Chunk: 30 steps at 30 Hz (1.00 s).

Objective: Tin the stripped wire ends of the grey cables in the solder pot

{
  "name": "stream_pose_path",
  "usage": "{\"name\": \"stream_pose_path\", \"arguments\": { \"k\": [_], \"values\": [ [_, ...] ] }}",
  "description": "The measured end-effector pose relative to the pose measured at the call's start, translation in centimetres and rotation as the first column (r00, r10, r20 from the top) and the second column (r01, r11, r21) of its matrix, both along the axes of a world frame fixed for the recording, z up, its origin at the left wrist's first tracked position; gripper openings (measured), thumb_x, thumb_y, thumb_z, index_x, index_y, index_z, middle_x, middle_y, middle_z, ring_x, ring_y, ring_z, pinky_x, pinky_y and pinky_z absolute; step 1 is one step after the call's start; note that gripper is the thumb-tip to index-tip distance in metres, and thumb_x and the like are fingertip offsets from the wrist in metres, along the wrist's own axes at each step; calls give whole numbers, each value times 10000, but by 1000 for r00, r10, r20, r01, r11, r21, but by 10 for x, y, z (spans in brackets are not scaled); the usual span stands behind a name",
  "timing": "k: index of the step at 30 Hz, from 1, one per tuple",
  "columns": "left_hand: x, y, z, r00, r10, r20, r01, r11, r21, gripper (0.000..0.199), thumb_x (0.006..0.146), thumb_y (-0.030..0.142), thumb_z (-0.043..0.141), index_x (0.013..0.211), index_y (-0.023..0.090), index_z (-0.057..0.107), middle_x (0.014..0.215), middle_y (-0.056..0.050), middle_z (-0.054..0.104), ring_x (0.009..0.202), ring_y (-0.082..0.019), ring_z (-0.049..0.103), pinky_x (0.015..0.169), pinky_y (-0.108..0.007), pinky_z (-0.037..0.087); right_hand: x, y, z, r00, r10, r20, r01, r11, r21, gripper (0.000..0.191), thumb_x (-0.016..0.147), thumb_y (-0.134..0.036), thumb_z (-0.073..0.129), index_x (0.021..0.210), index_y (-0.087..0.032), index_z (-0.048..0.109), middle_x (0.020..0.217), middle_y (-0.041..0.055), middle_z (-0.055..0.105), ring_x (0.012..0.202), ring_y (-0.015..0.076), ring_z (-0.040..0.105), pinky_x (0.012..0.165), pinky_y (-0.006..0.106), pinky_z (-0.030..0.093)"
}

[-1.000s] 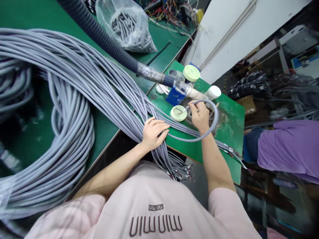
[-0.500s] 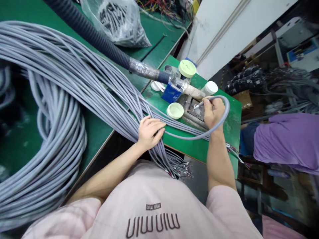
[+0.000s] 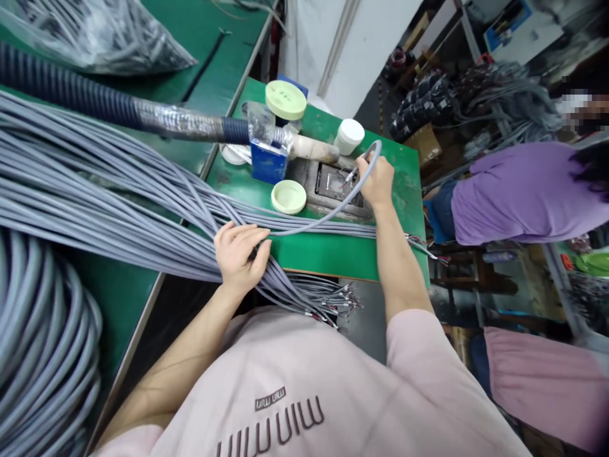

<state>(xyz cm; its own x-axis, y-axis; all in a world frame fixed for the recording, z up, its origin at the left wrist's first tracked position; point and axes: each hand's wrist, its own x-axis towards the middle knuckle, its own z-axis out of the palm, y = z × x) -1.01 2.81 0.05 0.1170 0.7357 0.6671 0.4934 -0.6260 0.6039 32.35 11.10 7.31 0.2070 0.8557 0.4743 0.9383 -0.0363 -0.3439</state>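
My right hand (image 3: 375, 179) pinches grey cable (image 3: 351, 197) | wire ends (image 3: 349, 177) at solder pot (image 3: 328, 198) | left hand (image 3: 241, 255) splayed on cable bundle (image 3: 162, 244)

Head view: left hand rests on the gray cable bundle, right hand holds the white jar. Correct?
No: the right hand holds one gray cable near its end; the white jar stands unheld, as the head view shows. The left hand does rest on the gray cable bundle.

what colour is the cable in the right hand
Grey, slightly bluish. The cable in the right hand shows best in the head view.
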Motion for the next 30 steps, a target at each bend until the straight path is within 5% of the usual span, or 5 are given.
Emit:
{"name": "stream_pose_path", "arguments": {
  "k": [13, 20, 24, 27, 30],
  "values": [
    [1, -2, 3, 1000, 2, -12, -2, 1000, -15, 146, 805, 268, 612, 925, 238, 690, 846, -24, 729, 937, -210, 651, 1038, -445, 353, -5, 2, -5, 998, 44, 54, -43, 999, -16, 336, 956, -391, 385, 909, -167, 631, 873, 97, 662, 937, 253, 603, 852, 420, 451],
    [0, -1, 8, 1000, 6, -3, -6, 999, -38, 137, 809, 275, 612, 903, 228, 701, 843, -31, 739, 930, -214, 659, 1029, -453, 366, -52, -89, 45, 959, 278, -63, -257, 940, 224, 230, 942, -353, 466, 946, -233, 662, 941, 54, 688, 936, 215, 635, 882, 401, 485],
    [4, -8, 20, 991, -73, 112, 88, 988, -129, 145, 824, 302, 613, 887, 222, 717, 852, -43, 742, 905, -207, 649, 942, -420, 415, -79, -148, 48, 827, 543, -145, -504, 831, 237, 184, 865, -268, 599, 1035, -267, 670, 1034, 54, 720, 977, 237, 647, 861, 431, 518],
    [18, -24, 32, 890, -283, 357, 379, 894, -238, 171, 838, 294, 624, 943, 208, 728, 837, -52, 741, 797, -172, 633, 812, -351, 470, -91, -177, 32, 740, 630, -237, -579, 775, 252, 287, 833, -230, 640, 1113, -291, 651, 1060, 55, 725, 1005, 258, 649, 872, 483, 515],
    [37, -41, 39, 729, -374, 574, 640, 671, -375, 200, 795, 335, 681, 929, 203, 751, 845, -68, 740, 840, -183, 630, 791, -323, 488, -101, -198, 13, 690, 648, -322, -579, 762, 291, 329, 831, -219, 640, 1149, -304, 642, 1081, 57, 722, 1025, 265, 646, 892, 516, 500]
  ]
}}
